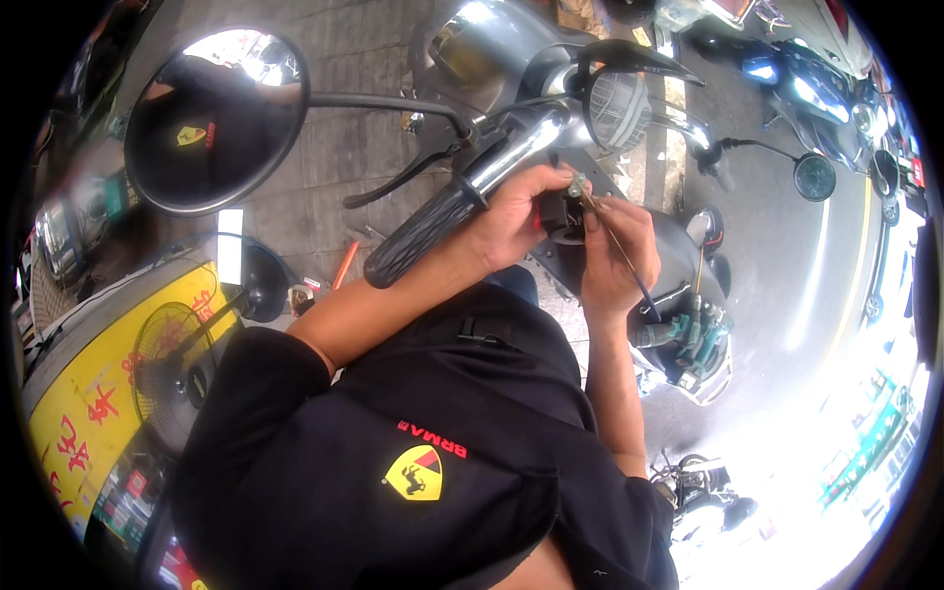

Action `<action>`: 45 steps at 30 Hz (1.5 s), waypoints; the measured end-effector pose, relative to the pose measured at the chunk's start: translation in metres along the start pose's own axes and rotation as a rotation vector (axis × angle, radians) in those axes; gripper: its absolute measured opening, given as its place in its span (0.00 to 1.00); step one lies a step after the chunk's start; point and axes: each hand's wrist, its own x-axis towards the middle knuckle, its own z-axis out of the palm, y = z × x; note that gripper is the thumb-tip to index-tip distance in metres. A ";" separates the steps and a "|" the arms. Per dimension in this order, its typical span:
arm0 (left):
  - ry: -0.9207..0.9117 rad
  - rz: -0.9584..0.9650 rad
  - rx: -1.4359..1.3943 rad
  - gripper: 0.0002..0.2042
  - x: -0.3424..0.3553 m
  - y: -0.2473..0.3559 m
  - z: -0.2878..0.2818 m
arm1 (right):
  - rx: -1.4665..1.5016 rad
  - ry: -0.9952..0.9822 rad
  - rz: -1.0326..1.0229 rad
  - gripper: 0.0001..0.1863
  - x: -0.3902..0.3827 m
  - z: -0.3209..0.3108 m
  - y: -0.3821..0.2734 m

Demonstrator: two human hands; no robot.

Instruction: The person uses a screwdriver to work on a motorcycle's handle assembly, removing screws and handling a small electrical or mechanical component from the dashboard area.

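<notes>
My left hand (511, 218) is closed around a small dark part (563, 218). A small greenish piece (578, 185) shows at the fingertips; whether it belongs to the dark part I cannot tell. Pinched in my right hand (621, 256) is a thin rod (617, 239), brassy along its length and dark at its lower end. Its upper end meets the greenish piece. Both hands work close together just right of the scooter's handlebar grip (421, 236), which is black and textured. My fingers hide much of the dark part.
The silver handlebar (521, 147) carries a brake lever (398, 179) and a round mirror (216, 118) at left. Green power tools (696, 344) lie on the scooter to the right of my hands. A fan (172, 369) stands before a yellow sign (74, 413). Parked scooters (811, 93) line the road.
</notes>
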 end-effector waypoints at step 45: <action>0.080 0.018 0.201 0.14 -0.009 0.008 0.017 | 0.574 -0.116 0.726 0.07 0.032 -0.017 0.003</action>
